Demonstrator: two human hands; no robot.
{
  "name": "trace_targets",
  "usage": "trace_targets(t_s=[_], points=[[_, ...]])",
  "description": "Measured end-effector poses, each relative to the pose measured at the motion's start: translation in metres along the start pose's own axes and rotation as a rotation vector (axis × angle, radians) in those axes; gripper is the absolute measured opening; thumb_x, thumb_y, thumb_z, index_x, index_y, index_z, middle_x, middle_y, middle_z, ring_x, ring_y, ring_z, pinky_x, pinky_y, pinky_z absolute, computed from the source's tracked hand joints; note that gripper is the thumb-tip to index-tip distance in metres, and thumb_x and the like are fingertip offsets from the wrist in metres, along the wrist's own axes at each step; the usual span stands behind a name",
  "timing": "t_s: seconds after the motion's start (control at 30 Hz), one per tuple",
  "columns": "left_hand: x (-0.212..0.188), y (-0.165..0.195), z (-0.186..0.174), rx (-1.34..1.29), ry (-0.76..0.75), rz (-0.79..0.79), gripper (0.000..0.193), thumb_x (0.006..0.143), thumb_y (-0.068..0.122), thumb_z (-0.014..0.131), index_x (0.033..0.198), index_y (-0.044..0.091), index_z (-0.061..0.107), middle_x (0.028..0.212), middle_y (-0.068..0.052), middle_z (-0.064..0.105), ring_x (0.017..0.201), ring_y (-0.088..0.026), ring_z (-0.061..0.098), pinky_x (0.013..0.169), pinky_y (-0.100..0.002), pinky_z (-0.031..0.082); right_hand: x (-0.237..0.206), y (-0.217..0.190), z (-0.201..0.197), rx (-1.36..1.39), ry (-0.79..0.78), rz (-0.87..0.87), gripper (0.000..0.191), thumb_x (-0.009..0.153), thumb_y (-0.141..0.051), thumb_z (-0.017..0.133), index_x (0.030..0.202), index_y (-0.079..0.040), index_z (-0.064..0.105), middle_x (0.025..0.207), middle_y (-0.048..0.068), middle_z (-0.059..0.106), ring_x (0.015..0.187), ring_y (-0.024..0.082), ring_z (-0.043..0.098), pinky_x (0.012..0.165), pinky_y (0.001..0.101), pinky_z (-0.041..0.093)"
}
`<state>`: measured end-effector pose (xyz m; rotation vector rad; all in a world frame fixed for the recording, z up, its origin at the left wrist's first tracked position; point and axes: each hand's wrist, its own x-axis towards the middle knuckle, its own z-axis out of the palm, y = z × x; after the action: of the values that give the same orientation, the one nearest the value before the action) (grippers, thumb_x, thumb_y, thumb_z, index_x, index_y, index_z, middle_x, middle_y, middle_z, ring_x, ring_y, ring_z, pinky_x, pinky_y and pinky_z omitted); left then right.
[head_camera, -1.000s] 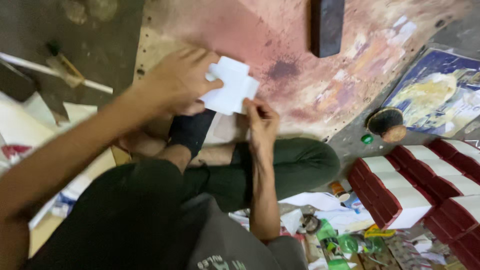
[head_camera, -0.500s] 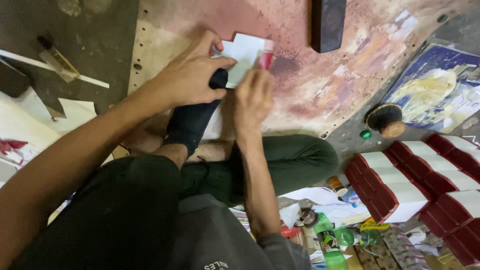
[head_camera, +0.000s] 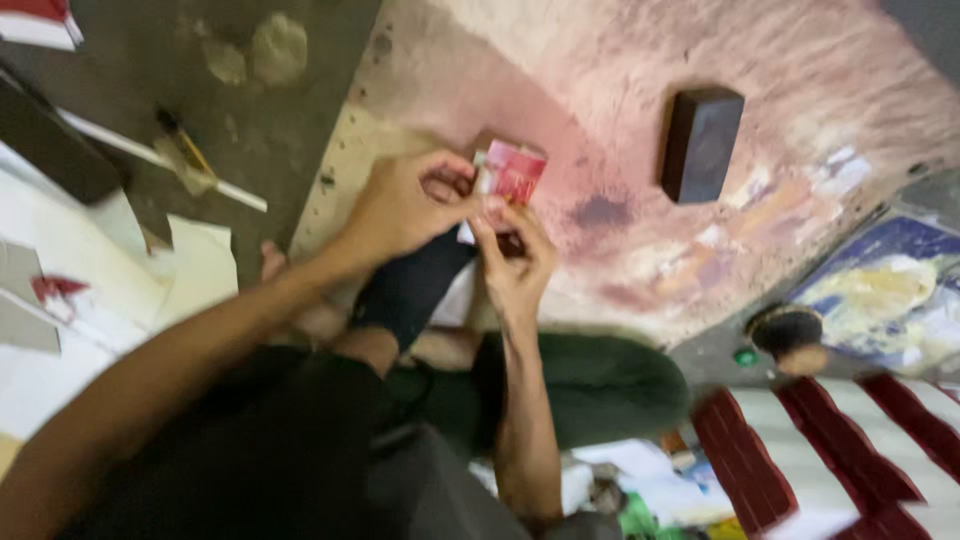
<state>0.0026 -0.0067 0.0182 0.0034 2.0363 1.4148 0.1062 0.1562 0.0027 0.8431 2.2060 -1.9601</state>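
Fingers of your left hand (head_camera: 405, 205) are curled tight around the left edge of a small red and white card (head_camera: 510, 175), thumb and forefinger pinching it. Your right hand (head_camera: 515, 265) comes up from below, its fingertips pressed against the card's lower edge, so both hands are closed on the same piece; the blur hides exactly how each finger lies. The card stands up from the stained pink board (head_camera: 640, 120) on the floor, just above your folded legs in green trousers (head_camera: 600, 390) and a dark sock (head_camera: 410, 290). To the right of the card, well apart, a dark rectangular block (head_camera: 700, 145) lies on the board. Farther right, past the board's edge, sits a round dark brush (head_camera: 785, 330) with a small green cap (head_camera: 745, 356) beside it, near a blue and yellow printed sheet (head_camera: 890, 290). Red and white striped pieces (head_camera: 840, 440) lie at lower right. On your left, white paper sheets (head_camera: 100, 270) are spread over the floor, and a thin white stick (head_camera: 160, 160) crosses the dark concrete.
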Motion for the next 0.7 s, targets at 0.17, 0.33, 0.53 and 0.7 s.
trace_targets(t_s=[0.17,0.33,0.53,0.7], points=[[0.002,-0.005,-0.004,-0.488,-0.368,-0.119,0.037,0.087,0.028,0.082,0.115,0.006,0.075,0.105,-0.007,0.077,0.089,-0.008,0.072,0.084,-0.024,0.060,-0.002,-0.011,-0.009,0.403,-0.117,0.116,0.050,0.082,0.002,0.084,0.129,0.001,0.067,0.094,0.001,0.068,0.084,0.009,0.065,0.078,0.0255,0.060],[-0.003,0.007,0.014,0.334,0.087,0.230,0.019,0.088,0.010,0.086,0.101,-0.001,0.079,0.088,-0.019,0.069,0.078,-0.022,0.065,0.071,-0.033,0.051,-0.001,-0.020,-0.019,-0.287,-0.067,-0.048,0.049,0.087,0.003,0.087,0.132,-0.007,0.072,0.088,0.002,0.064,0.074,0.010,0.056,0.066,0.0218,0.047],[0.005,0.019,0.039,-0.024,-0.113,0.014,0.028,0.076,0.016,0.090,0.089,-0.001,0.072,0.076,-0.010,0.071,0.068,-0.023,0.070,0.063,-0.035,0.055,-0.002,-0.032,-0.037,-0.213,-0.049,0.051,0.050,0.086,-0.002,0.084,0.133,-0.012,0.071,0.093,0.003,0.066,0.077,0.008,0.062,0.070,0.0232,0.054],[0.010,0.030,0.062,0.100,-0.013,0.165,0.043,0.084,0.005,0.078,0.122,-0.001,0.058,0.087,-0.015,0.068,0.075,-0.031,0.070,0.067,-0.043,0.056,-0.002,-0.043,-0.054,-0.558,0.052,-0.087,0.054,0.091,0.009,0.068,0.141,-0.010,0.065,0.101,0.007,0.066,0.090,0.015,0.065,0.082,0.0296,0.057]])
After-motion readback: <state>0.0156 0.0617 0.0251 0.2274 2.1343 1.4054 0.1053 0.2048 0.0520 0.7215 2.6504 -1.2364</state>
